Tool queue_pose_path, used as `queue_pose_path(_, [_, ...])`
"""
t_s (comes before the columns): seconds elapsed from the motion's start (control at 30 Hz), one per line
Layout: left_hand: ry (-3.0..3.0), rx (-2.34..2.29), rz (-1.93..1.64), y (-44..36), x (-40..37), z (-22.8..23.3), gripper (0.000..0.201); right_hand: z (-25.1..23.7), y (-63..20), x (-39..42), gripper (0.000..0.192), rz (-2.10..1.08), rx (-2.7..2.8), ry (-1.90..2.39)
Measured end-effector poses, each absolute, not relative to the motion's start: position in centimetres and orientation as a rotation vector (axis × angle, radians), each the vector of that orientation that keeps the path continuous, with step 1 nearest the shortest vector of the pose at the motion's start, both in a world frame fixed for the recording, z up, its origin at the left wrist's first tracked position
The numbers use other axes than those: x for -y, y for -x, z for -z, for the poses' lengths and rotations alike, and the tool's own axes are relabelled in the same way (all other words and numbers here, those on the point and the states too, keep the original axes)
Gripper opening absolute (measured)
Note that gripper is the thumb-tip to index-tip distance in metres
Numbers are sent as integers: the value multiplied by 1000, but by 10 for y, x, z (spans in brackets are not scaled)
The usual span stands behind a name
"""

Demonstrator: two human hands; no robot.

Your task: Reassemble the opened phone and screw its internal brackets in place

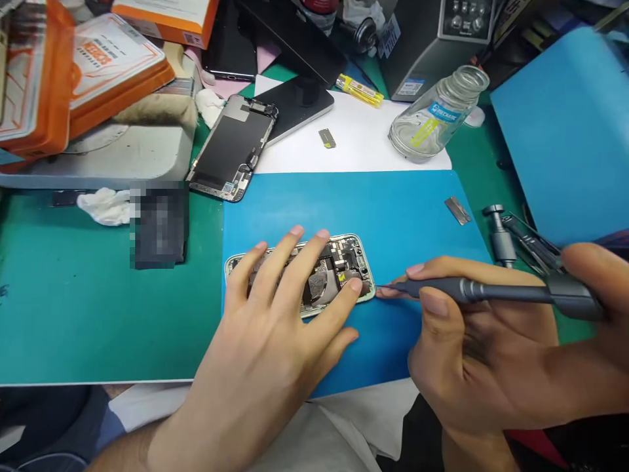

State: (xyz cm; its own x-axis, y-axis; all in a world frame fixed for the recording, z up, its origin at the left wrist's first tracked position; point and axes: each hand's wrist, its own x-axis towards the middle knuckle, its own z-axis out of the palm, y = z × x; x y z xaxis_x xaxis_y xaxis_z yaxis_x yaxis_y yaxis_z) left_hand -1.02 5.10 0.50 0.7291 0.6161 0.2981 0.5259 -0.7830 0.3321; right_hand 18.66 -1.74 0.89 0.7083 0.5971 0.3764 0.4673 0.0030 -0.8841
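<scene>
An opened phone (319, 288) lies with its inner parts showing on a blue mat, partly covered by my left hand (265, 328). My left fingers are spread flat across it, fingertips reaching the far edge and the index finger on the right end. My right hand (472, 354) is closed around a dark grey screwdriver (484, 290), thumb and fingers along its shaft. The screwdriver lies almost level, its thin tip at the phone's right edge. Whether the tip sits in a screw is too small to tell. One finger presses near the screwdriver's back end.
A detached phone screen (233, 147) lies behind, left of a glass jar (437, 118). Small metal plates (458, 210) and a metal driver (501, 236) lie to the right. Orange boxes (115, 65) are stacked at the back left. A dark pixelated rectangle (161, 226) lies on the green mat (98, 308).
</scene>
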Motion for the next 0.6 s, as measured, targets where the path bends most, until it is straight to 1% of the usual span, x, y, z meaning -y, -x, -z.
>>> queue_pose_path(0.03, [-2703,-910,-586,10,-51,-5,40,-9,-187,17,51,-67,998,1652])
queue_pose_path(0.13, [-2685,-911,-582,10,-50,-5,40,-9,-189,17,70,41,1195,1592])
queue_pose_path(0.17, [-2680,-911,-581,9,-50,-5,40,-8,-190,17,70,45,1210,1578])
queue_pose_path(0.3, [-2665,-914,-592,8,-51,-6,36,-7,-191,18,60,-8,1061,1646])
queue_pose_path(0.4, [-2666,-917,-617,6,-51,-6,34,-6,-190,20,61,14,1113,1646])
queue_pose_path(0.5, [-2686,-950,-641,5,-51,-6,32,-7,-191,19,67,76,1275,1673])
queue_pose_path(0.6, [-2707,-978,-637,4,-51,-6,32,-10,-193,17,81,151,1398,1683])
